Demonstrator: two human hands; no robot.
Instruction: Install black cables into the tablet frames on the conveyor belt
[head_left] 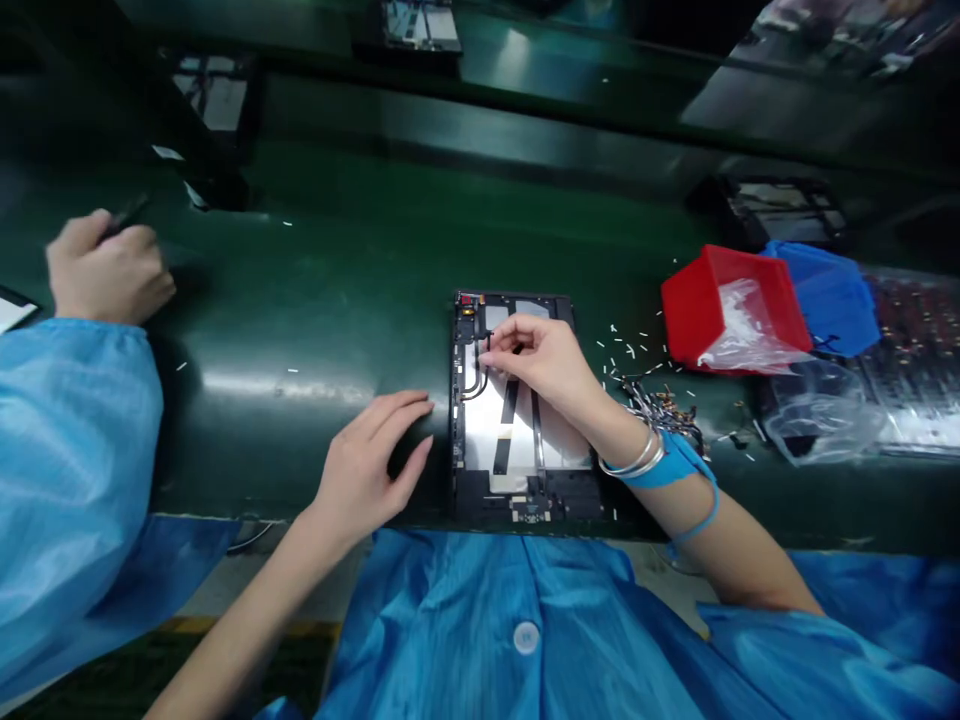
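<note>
While the right hand (551, 365) pinches black cabling (481, 387), left hand (360, 462) loosely spread, empty, one uncovered device (480, 440), two bins (686, 315)

On the green bench (345, 250), a red bin (694, 310) holding clear plastic (750, 325) adjoins a blue bin (832, 300).

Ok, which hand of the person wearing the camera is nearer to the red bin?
Right. The right hand is over the open device, to the left of the red bin. The left hand is farther off, left of the device.
</note>
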